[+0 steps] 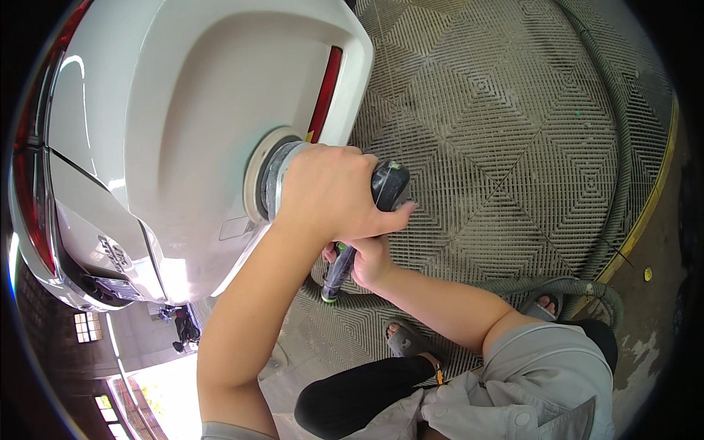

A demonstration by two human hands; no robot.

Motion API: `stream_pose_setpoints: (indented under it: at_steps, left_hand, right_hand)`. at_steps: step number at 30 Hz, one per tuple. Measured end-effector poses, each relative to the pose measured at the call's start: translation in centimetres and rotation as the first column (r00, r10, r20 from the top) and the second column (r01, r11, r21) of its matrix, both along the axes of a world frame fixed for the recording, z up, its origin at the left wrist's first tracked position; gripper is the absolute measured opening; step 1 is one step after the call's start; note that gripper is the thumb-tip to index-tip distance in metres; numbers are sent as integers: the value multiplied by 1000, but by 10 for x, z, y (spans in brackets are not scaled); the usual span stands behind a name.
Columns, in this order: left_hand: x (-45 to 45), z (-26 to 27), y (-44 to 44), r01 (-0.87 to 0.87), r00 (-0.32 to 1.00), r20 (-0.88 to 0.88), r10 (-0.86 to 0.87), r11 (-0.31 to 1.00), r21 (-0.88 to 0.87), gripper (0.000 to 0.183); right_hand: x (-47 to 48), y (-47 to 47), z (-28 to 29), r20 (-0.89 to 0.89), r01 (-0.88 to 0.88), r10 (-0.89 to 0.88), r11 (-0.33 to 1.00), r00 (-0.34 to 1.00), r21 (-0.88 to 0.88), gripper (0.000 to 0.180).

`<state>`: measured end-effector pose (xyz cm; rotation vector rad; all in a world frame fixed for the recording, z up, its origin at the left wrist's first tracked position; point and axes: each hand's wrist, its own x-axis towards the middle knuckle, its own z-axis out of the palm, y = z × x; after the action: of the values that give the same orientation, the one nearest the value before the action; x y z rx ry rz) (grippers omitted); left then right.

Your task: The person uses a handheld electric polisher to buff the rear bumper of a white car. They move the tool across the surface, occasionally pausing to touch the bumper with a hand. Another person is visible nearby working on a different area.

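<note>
A random orbital sander (390,184) with a black body and green accents is in both my hands. Its round pad (256,176) lies against the white car bumper (236,82). My left hand (330,190) wraps over the sander's head from above, thumb pointing right. Below it, my right hand (374,261) grips the dark handle (338,269), partly hidden by my left hand. Close to the pad's upper edge is a red reflector (327,93) with a bit of yellow tape (309,136) at its end. A small square cover outline (235,228) shows beside the pad.
A ribbed green hose (616,126) curves along the right and passes below the handle; whether it joins the sander is hidden. Slatted floor tiles (495,181) end at a yellow edge strip (660,192). Red tail lights (33,203) are far left. My sandalled foot (404,338) is below.
</note>
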<state>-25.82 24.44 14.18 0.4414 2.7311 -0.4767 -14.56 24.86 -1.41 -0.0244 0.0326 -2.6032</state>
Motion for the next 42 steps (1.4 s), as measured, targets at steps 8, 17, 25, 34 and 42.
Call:
stream_pose_setpoints:
  at_steps: [8, 17, 25, 34, 42]
  left_hand:
    - [39, 11, -2, -68, 995, -74, 69, 998, 16, 61]
    - [-4, 2, 9, -27, 997, -71, 30, 998, 48, 67]
    - [7, 11, 3, -113, 993, -16, 115, 990, 88, 64]
    - [28, 19, -15, 13, 986, -162, 39, 951, 309, 59]
    - [29, 25, -26, 8, 972, -208, 109, 869, 494, 52]
  right_hand:
    - [31, 7, 22, -26, -64, 63, 996, 998, -55, 16]
    - [-12, 22, 21, 57, -22, 21, 1000, 998, 15, 18]
    - [1, 24, 35, 109, -111, 116, 993, 987, -48, 14]
    - [3, 25, 34, -73, 66, -56, 988, 996, 141, 33]
    - [-14, 40, 43, -157, 61, 2, 918, 988, 392, 37]
